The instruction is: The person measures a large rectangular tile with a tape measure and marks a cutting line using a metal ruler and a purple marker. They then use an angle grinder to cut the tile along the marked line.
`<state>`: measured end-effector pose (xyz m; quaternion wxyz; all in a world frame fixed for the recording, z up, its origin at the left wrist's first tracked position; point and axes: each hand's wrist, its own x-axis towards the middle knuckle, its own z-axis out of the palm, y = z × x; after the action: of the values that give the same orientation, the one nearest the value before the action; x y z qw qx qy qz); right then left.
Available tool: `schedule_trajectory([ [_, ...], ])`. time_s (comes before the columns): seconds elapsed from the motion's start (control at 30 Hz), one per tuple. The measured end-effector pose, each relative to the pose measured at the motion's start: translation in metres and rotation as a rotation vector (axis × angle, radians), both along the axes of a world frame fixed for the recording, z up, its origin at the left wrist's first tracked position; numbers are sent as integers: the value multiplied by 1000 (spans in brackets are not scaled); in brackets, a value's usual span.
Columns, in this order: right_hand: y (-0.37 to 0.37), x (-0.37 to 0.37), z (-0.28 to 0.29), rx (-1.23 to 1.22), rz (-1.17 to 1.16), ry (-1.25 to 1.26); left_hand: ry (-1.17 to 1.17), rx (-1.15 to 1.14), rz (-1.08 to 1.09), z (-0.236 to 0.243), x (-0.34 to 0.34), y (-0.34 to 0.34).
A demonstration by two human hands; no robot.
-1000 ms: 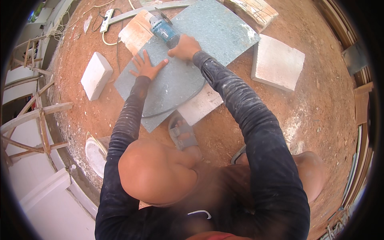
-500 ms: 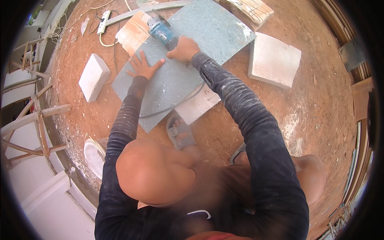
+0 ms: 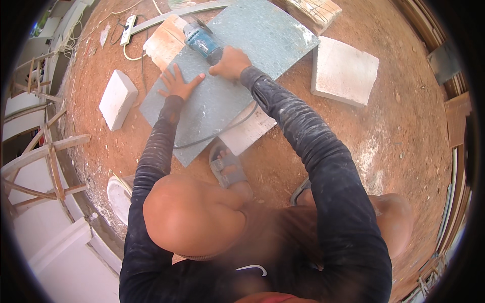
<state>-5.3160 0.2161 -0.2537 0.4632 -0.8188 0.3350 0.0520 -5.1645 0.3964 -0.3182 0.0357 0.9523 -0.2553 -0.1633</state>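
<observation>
My right hand is wrapped round the body of a blue angle grinder. The grinder's head and disc guard lie at the far left edge of a large grey-blue tile. Fingers spread, my left hand presses flat on the tile's near left part. A dark cord curves across the near end of the tile. Pale blocks support the tile from below: one shows at its near edge, another at its far left. Whether the disc touches the tile I cannot tell.
Loose white blocks lie left and right of the tile, and a scored block behind it. A power strip rests far left by a long bar. A white bucket stands near my left arm, wooden trestles beyond.
The whole scene has shifted very slightly left in the view. Both hands keep their places, the right on the grinder and the left on the tile.
</observation>
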Motion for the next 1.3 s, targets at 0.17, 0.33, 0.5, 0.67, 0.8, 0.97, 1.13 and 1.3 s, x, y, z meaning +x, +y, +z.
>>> schedule_trajectory([
  [0.17, 0, -1, -3, -10, -10, 4, -17, 15, -9, -3, 2, 0],
  [0.33, 1, 0, -3, -25, -11, 7, -15, 3, -6, -4, 1, 1],
  [0.5, 1, -2, -6, -17, -16, -10, -15, 27, 5, 3, -3, -3],
  [0.67, 3, -1, -12, -17, -17, -19, -17, 26, 5, 5, -3, -1],
  [0.8, 2, -6, -6, -11, -15, -6, -16, 20, 2, 5, -4, -3],
  [0.97, 2, -11, -3, -26, -22, -5, -13, 30, -4, 6, -5, -5],
  [1.13, 3, -14, -1, -24, -7, 0, -11, 35, -10, 6, -4, -2],
  [1.3, 3, -15, -3, -33, -8, 2, -1, 46, -16, 5, -2, -3],
])
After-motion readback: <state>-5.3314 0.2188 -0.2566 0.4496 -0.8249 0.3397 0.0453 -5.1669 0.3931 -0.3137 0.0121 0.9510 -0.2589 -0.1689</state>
